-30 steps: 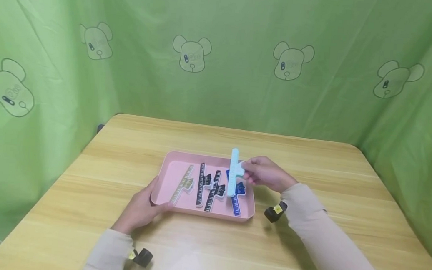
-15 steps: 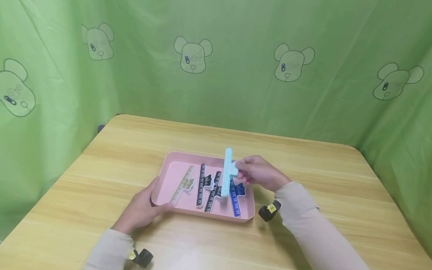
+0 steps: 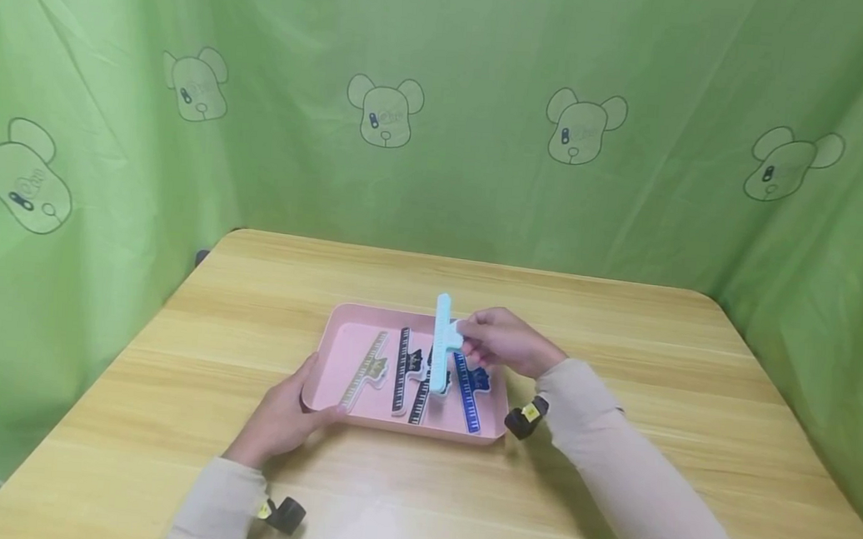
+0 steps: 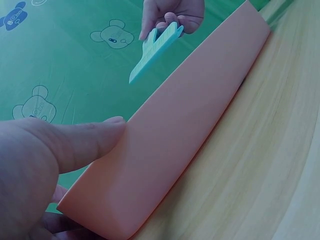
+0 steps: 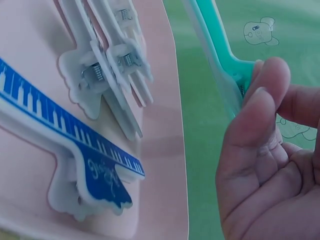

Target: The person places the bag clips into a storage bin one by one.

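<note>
My right hand (image 3: pixel 505 341) pinches a light blue clip (image 3: pixel 441 345) by its grip tab. The clip has a long straight bar and hangs above the pink tray (image 3: pixel 332 338); in the right wrist view its spring shows near my fingertips. My left hand (image 3: pixel 286 414) holds the tray's near left corner, thumb over the rim and fingers around the outside. Inside the tray lie a gold clip (image 3: pixel 366 369), a black clip (image 3: pixel 402 372), a second black clip (image 3: pixel 417 410) partly hidden behind the light blue one, and a blue clip (image 3: pixel 470 393), all with piano-key patterns.
The tray rests on a wood-grain table (image 3: pixel 210 312). A green curtain (image 3: pixel 473 206) with bear-head outlines surrounds the table's back and sides. A small black camera is strapped at each wrist.
My right hand has moved left with the light blue clip, from over the blue clip to over the second black one. The left hand and tray have stayed put.
</note>
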A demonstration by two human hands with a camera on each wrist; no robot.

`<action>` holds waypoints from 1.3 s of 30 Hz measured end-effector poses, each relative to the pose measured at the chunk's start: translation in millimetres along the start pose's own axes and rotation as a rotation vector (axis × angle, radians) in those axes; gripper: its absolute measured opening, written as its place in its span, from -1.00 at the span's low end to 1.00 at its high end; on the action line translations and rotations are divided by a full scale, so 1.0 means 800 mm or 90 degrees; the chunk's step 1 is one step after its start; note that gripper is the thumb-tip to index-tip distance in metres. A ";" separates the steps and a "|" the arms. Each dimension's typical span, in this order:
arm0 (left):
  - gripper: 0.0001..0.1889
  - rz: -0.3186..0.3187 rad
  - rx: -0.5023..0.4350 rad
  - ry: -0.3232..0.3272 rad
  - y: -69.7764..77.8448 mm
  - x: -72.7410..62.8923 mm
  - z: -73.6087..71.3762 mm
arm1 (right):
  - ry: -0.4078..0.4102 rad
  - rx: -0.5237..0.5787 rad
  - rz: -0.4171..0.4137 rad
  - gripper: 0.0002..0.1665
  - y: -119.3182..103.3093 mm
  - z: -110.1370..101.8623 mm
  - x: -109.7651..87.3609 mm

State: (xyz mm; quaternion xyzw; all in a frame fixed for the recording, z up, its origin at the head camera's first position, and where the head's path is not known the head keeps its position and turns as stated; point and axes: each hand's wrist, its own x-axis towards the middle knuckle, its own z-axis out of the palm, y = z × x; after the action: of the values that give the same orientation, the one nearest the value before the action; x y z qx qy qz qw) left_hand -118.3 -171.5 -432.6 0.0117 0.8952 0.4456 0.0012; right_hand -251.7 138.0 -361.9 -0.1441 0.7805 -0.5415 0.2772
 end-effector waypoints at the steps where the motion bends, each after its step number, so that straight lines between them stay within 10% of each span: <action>1: 0.04 0.000 0.000 0.000 0.000 0.000 0.000 | -0.001 -0.001 -0.002 -0.70 -0.002 0.001 0.001; 39: 0.04 0.000 0.011 -0.003 0.001 -0.001 -0.002 | -0.039 0.016 0.015 -0.79 -0.022 0.060 0.046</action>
State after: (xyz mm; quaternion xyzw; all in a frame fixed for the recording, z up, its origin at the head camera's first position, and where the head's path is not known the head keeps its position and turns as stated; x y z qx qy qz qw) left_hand -117.3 -172.4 -430.7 0.0126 0.8990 0.4378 0.0030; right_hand -254.2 75.7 -368.1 -0.1481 0.7666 -0.5431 0.3088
